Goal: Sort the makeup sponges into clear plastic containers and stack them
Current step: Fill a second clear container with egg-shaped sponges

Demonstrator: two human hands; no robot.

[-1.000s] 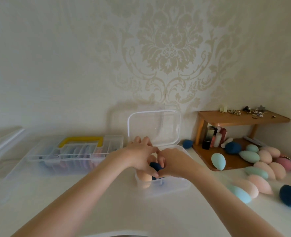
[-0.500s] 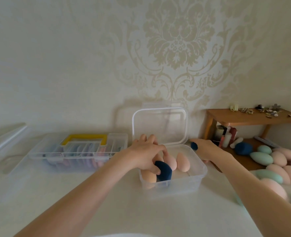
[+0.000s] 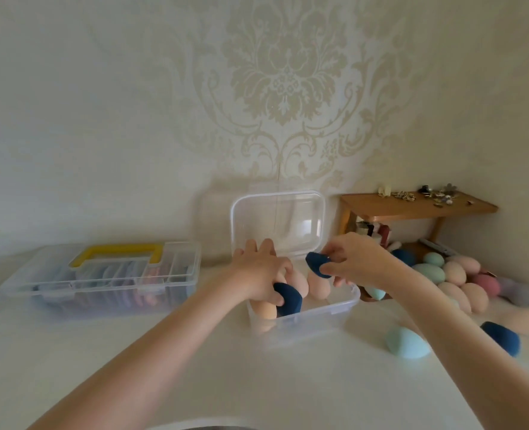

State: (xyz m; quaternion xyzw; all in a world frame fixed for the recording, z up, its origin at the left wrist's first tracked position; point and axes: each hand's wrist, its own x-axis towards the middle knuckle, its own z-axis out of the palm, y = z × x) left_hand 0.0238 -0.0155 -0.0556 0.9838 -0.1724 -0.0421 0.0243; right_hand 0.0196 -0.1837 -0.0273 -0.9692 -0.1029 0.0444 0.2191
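Note:
A clear plastic container stands open on the white table, its lid tipped up against the wall. Inside are several peach sponges and a navy sponge. My left hand reaches into the container, fingers pressing on that navy sponge. Above the container's right side, my right hand pinches a second navy sponge. Loose sponges lie to the right: a light blue one, a navy one, and a pile of peach, teal and pink ones.
A closed clear organiser with a yellow handle sits at the left. A small wooden shelf with trinkets on top and bottles beneath stands against the wall at the right. Patterned wallpaper lies close behind everything.
My right hand left the container, reached right and came back holding a second navy sponge over it. My left hand stayed on the first navy sponge inside.

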